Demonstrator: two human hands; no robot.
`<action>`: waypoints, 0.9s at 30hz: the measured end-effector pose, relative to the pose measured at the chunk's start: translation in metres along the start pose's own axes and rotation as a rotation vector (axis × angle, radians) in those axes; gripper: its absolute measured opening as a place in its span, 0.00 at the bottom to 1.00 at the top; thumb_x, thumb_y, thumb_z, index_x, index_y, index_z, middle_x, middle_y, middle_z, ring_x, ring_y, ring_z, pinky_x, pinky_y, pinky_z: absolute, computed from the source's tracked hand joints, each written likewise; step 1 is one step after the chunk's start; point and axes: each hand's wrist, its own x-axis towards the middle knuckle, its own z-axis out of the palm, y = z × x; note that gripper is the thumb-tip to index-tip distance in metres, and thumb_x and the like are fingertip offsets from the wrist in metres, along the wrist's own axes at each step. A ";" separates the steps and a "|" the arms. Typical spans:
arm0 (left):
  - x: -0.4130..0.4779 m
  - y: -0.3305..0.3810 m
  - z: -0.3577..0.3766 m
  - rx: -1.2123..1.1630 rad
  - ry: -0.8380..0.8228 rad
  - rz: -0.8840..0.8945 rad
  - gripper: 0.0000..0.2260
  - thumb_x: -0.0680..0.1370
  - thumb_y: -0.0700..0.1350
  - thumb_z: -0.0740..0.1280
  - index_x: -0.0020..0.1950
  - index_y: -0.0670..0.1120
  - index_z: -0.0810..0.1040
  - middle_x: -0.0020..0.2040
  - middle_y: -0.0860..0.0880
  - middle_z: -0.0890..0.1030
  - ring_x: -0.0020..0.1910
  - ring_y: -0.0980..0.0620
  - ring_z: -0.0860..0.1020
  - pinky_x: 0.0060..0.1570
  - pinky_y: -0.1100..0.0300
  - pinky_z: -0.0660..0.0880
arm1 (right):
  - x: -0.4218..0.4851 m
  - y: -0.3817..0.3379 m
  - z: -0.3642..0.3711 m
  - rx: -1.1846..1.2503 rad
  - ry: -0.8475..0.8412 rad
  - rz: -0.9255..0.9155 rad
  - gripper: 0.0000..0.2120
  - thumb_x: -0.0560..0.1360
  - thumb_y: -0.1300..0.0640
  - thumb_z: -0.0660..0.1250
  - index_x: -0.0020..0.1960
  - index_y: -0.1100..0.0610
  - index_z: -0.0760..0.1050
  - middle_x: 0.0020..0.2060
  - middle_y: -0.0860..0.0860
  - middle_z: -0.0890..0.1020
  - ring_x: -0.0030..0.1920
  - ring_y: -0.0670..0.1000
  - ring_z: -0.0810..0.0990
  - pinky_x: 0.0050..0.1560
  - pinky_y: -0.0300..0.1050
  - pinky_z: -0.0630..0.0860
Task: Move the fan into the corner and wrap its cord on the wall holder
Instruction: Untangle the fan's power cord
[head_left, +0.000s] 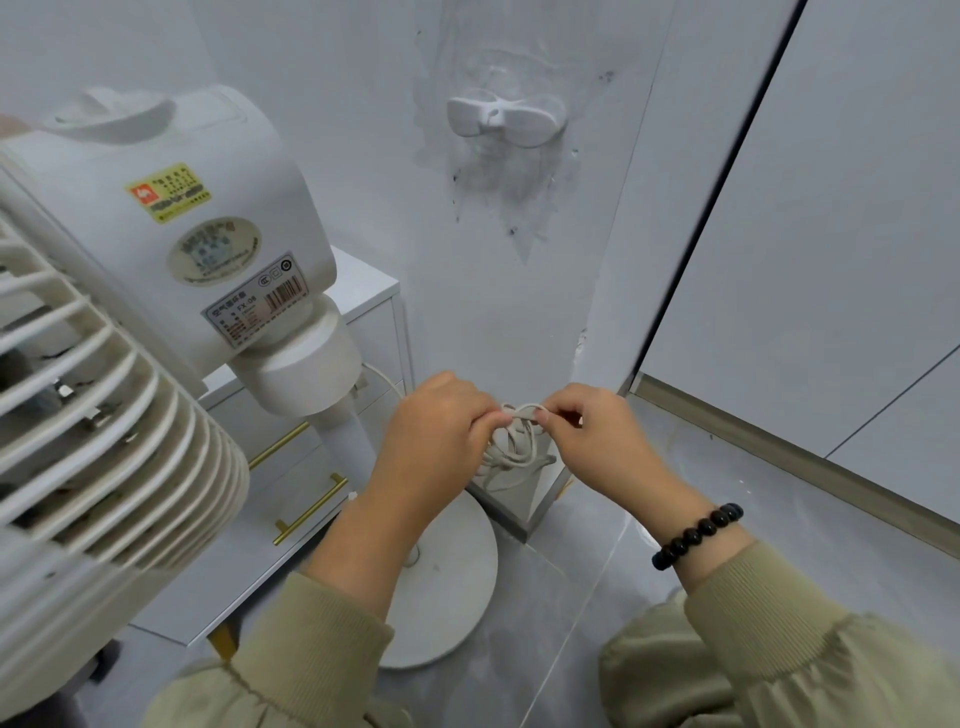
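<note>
A white standing fan (171, 249) fills the left of the view, its grille at the lower left and its round base (447, 587) on the floor by the wall corner. The fan's pale cord (514, 447) hangs in a loose coiled bundle between my hands. My left hand (431, 441) pinches the bundle's top from the left. My right hand (597, 436) pinches it from the right, a dark bead bracelet on that wrist. A white bow-shaped wall holder (504, 120) sits on the wall above, with nothing wound on it.
A white drawer cabinet (306, 499) with gold handles stands behind the fan against the wall. The wall around the holder is scuffed grey. A white panel with a dark seam (727, 171) runs along the right. Grey floor tiles (675, 519) lie below.
</note>
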 end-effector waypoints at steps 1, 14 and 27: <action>0.000 0.001 0.002 -0.040 0.067 -0.011 0.15 0.74 0.50 0.61 0.35 0.44 0.82 0.31 0.50 0.79 0.33 0.51 0.75 0.34 0.58 0.72 | 0.000 -0.001 0.001 0.039 0.006 0.008 0.12 0.77 0.57 0.63 0.42 0.64 0.79 0.40 0.58 0.80 0.41 0.56 0.76 0.43 0.48 0.72; 0.005 0.023 -0.006 -0.786 0.323 -0.518 0.15 0.77 0.34 0.63 0.34 0.50 0.76 0.31 0.57 0.78 0.32 0.64 0.75 0.37 0.73 0.72 | 0.012 0.013 0.008 0.735 0.202 0.533 0.13 0.77 0.64 0.56 0.40 0.61 0.77 0.45 0.58 0.82 0.47 0.53 0.82 0.43 0.47 0.77; 0.010 0.003 0.004 -1.144 0.297 -0.629 0.16 0.80 0.37 0.58 0.34 0.47 0.76 0.28 0.56 0.76 0.39 0.53 0.74 0.54 0.54 0.71 | 0.009 0.001 0.000 0.967 -0.220 0.315 0.11 0.78 0.56 0.62 0.51 0.64 0.78 0.45 0.63 0.79 0.43 0.57 0.79 0.50 0.50 0.80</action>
